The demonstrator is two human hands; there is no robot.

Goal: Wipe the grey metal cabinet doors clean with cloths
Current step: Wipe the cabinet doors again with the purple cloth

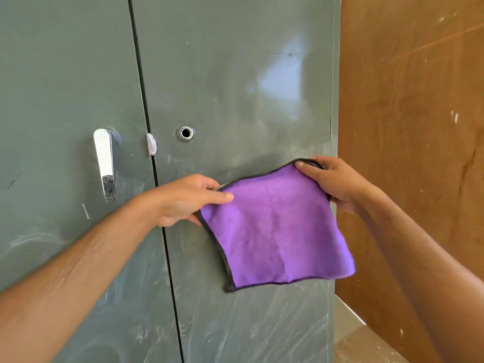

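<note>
A purple cloth (277,231) with a dark hem hangs spread out in front of the right grey cabinet door (235,74). My left hand (188,199) pinches its upper left corner, thumb on top. My right hand (337,183) grips the upper right corner. The left grey door (60,74) carries a chrome handle (104,163). Both doors show whitish smears and scratches, mostly in their lower halves.
A round keyhole (185,132) sits in the right door near the dark gap between the doors, with a small white lump (151,144) on that gap. A brown wooden wall (411,127) stands right of the cabinet. Pale floor (351,326) shows low right.
</note>
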